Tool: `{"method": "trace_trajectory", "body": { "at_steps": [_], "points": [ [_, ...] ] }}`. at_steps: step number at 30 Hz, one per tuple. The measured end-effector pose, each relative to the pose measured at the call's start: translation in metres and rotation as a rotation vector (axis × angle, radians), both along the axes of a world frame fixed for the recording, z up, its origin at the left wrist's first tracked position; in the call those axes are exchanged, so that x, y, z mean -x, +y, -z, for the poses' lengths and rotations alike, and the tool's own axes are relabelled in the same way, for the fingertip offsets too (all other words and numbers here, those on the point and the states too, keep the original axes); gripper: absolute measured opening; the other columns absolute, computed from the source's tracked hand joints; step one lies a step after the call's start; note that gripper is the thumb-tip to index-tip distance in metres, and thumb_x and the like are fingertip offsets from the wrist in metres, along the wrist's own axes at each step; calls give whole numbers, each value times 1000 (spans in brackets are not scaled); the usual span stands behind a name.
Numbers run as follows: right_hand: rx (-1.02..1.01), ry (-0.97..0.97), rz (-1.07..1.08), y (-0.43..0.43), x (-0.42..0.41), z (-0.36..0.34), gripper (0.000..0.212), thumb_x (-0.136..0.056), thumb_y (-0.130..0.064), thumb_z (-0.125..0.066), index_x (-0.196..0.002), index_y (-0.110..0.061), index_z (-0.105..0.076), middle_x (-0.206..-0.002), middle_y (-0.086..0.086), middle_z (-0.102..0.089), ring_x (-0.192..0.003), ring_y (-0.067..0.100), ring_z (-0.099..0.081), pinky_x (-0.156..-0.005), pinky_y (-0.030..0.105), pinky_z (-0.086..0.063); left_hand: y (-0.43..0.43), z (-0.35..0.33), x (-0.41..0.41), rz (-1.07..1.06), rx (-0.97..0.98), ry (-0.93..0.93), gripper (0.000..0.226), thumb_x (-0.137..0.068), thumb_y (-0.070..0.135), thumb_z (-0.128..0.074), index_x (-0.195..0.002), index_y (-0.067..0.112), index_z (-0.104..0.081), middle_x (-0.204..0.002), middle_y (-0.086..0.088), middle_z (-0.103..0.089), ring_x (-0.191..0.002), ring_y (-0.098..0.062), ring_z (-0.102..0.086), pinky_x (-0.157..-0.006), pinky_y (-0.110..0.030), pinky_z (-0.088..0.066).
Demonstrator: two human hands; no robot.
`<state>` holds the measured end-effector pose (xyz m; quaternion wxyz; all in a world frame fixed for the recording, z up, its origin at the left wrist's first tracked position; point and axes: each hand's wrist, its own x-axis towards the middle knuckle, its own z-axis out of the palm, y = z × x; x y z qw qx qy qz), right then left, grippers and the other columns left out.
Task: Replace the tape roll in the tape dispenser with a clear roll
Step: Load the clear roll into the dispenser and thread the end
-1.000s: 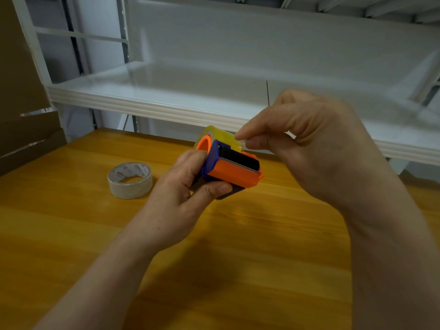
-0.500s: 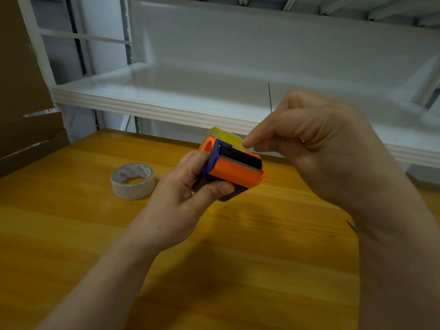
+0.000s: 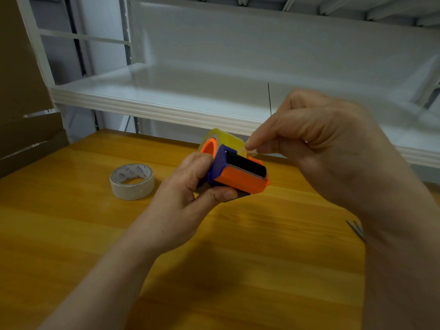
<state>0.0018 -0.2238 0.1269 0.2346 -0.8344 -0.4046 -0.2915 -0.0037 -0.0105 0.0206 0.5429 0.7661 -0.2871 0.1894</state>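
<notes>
From the head camera, the left hand (image 3: 188,198) clasps the orange and purple tape dispenser (image 3: 238,173) above the wooden table (image 3: 262,270). A yellowish roll (image 3: 228,140) sits in it. The right hand (image 3: 321,148) pinches the tape end (image 3: 250,152). A whitish tape roll (image 3: 132,181) lies flat on the table, left of the dispenser.

Single head-worn wide-angle view, facing forward and down, close over wooden table (image 3: 238,270)

A tape dispenser (image 3: 238,173) is held above the table (image 3: 262,270), a roll (image 3: 225,141) mounted in it. A loose tape roll (image 3: 132,181) lies on the table to its left. A shelf (image 3: 190,101) stands behind.
</notes>
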Motion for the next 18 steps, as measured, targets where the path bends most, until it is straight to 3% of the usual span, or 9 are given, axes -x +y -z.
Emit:
{"method": "trace_trajectory", "body": {
  "at_steps": [4,10,14,16,18],
  "points": [
    [17,-9,13,1,1,0,18,-86,-25,-65,-94,-30,-80,-88,-1,-66,-83,23,-66,-69,49,-57,0,-1,0,-50,-34,-49,26,-91,41,-61,-114,29,-64,-113,-1,-61,-105,-25,-60,-89,-41,-52],
    [27,6,1,1,6,-3,20,-87,-23,-63,-94,-29,-80,-88,-2,-64,-82,22,-66,-68,49,-59,-1,0,1,109,198,100,37,-84,52,-70,-116,34,-67,-121,-14,-62,-110,-33,-63,-91,-49,-57],
    [56,0,19,3,8,-4,19,-87,-25,-63,-95,-32,-79,-88,-5,-64,-83,20,-65,-68,46,-57,-2,0,2,83,163,87,37,-86,50,-68,-117,30,-67,-118,-14,-62,-108,-35,-63,-91,-54,-55],
    [62,14,18,3,9,-5,17,-87,-27,-65,-95,-34,-79,-90,-8,-65,-84,17,-65,-69,44,-56,-3,-1,2,25,78,19,31,-89,45,-66,-115,29,-66,-114,-9,-62,-104,-29,-62,-91,-47,-53],
    [59,19,3,2,9,-5,16,-88,-25,-68,-95,-34,-79,-91,-9,-66,-85,14,-66,-70,40,-55,-4,-3,3,-41,-4,-70,26,-90,39,-64,-114,29,-66,-112,-5,-59,-103,-20,-60,-89,-26,-49]
  ]
}}
